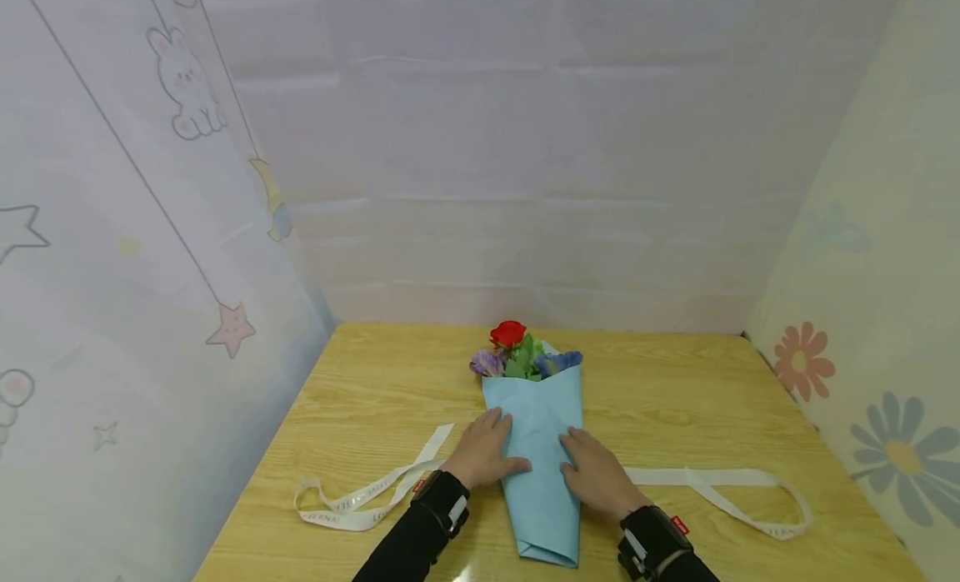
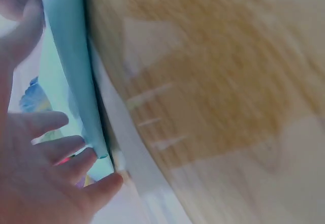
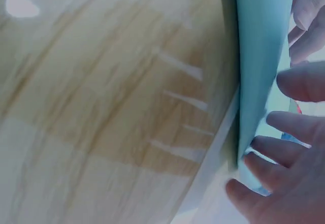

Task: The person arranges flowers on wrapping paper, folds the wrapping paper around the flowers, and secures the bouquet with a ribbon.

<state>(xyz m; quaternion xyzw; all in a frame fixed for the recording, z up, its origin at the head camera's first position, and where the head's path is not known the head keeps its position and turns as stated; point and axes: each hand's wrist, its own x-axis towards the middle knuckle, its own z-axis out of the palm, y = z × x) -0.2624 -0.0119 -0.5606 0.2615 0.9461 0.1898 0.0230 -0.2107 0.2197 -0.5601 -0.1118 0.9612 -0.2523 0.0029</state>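
A bouquet wrapped in light blue paper (image 1: 543, 482) lies on the table, its flowers pointing away from me. A red rose (image 1: 508, 333), a purple flower (image 1: 487, 363), a blue flower (image 1: 558, 363) and green leaves show above the wrap. My left hand (image 1: 483, 450) rests on the wrap's left side with fingers extended. On the right edge, my right hand (image 1: 596, 474) touches the paper, fingers also extended. A white lettered ribbon (image 1: 352, 515) runs out on both sides of the bouquet; its middle is hidden beneath. Both wrist views show the blue paper's side next to spread fingers.
The wooden table (image 1: 375, 373) meets a pale back wall (image 1: 525, 190). Patterned walls stand at left and right. The ribbon's right part (image 1: 750, 479) loops on the table near the right side.
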